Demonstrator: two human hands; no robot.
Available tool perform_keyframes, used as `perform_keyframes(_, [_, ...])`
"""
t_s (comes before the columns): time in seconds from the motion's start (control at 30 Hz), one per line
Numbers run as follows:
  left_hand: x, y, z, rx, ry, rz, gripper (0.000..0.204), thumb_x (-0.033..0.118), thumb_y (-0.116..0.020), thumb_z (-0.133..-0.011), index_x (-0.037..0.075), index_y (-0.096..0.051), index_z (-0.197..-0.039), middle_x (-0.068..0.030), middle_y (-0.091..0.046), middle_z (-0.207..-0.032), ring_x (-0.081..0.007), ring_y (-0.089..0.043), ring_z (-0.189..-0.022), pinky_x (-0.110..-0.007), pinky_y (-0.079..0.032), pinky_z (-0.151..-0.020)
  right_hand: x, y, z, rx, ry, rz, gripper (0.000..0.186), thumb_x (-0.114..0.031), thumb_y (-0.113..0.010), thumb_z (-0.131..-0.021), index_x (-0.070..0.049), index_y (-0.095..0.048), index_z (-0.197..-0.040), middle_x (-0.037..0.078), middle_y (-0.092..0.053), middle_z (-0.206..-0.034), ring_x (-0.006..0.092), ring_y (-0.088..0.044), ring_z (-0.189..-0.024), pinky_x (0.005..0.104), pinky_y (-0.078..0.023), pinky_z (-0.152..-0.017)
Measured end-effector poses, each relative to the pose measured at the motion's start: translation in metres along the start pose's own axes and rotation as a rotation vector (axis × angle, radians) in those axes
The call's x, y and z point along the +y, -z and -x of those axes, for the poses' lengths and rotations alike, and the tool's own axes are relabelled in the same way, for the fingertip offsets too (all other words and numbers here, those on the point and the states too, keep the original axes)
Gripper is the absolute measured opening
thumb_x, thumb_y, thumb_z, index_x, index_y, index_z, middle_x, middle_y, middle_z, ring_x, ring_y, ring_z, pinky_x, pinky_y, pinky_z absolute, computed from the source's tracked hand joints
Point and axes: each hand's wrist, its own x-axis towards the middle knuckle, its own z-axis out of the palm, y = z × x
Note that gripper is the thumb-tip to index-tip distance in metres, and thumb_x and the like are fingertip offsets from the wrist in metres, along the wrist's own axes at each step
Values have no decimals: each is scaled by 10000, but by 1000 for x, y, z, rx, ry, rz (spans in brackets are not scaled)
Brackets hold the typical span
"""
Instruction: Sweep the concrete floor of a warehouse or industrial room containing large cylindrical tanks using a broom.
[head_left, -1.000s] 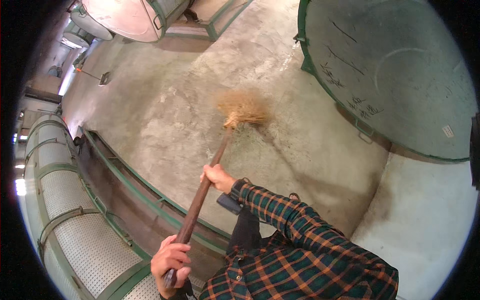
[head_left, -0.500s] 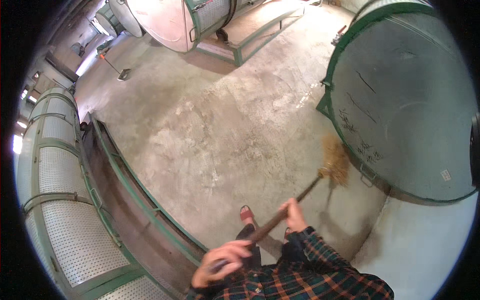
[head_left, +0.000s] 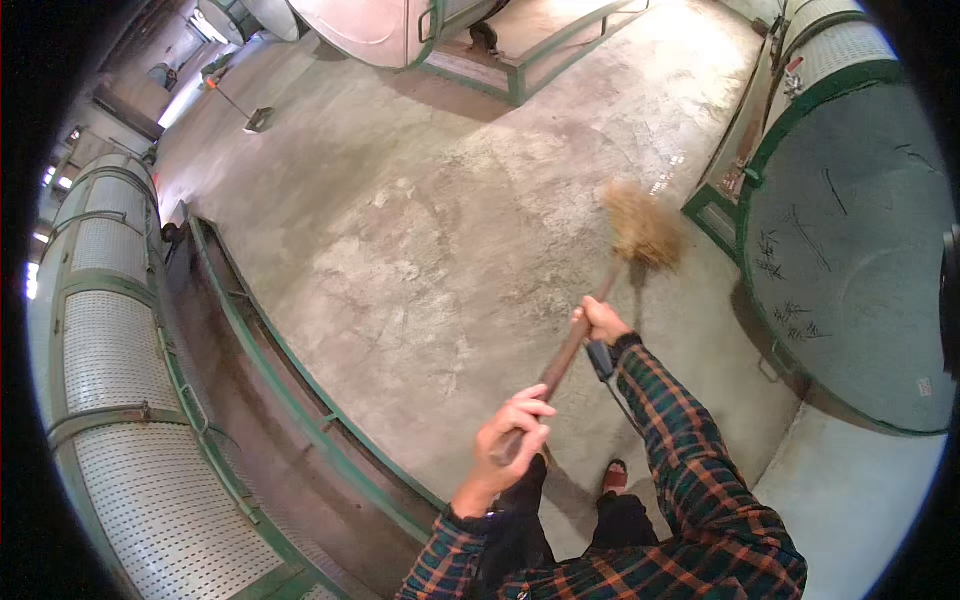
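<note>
in the lower middle of the frame, a broom (head_left: 600, 290) is held in both hands, its brown handle running up and to the right from the lower hand to the straw head. the left hand (head_left: 515, 428) is closed around the near end of the handle, fingers wrapped over the top and knuckles turned toward the camera; the grip at the end seems chosen so that the stick can be steered and levered. the right hand (head_left: 600, 320) is closed around the handle higher up, nearer the head, with the plaid-sleeved forearm stretched out from the lower right; this spacing of the hands appears to give reach and downward pressure on the bristles. a dark band is worn at the right wrist. the straw head is blurred and lies right of centre, over the concrete floor (head_left: 420, 240), close to the green frame at the foot of the large round drum (head_left: 850, 250) on the right side of the picture. whether the bristles touch the floor cannot be told because of the blur. along the left edge a perforated cylinder (head_left: 110, 330) with green bands is seen, bordered by a green rail (head_left: 270, 350). at the upper left another long-handled tool (head_left: 240, 108) rests on the floor, well apart. a foot in a sandal (head_left: 613, 476) shows below the handle.
</note>
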Motion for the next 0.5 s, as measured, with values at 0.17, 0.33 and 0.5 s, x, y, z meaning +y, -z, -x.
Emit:
perform_keyframes(0.17, [38,39,48,190,-28,-291,111,-16,-591,-790,37,-495,-771,-127,-637,-921,-356,-539,-1104,-467,-383,-963,32,-136,18,-227,-35,392,270,-227,-453,-869,28,-543,-852,110,-592,-762,231,-588,-669,371,-488,-568])
perform_keyframes(0.33, [111,52,90,297,-232,-437,204,185,-580,-837,60,-461,-728,-126,-642,-762,-344,-632,-887,-561,-376,-931,90,-216,89,-330,-3,300,316,-239,-459,-874,27,-547,-727,129,-599,-654,217,-571,-553,368,-450,-462])
perform_keyframes(0.5, [241,56,132,198,-392,-399,388,344,-546,-890,56,-437,-655,-125,-532,-605,-324,-616,-690,-585,-406,-863,104,-245,239,-374,39,-4,221,-162,-488,-843,25,-539,-736,113,-589,-670,207,-605,-611,346,-501,-543])
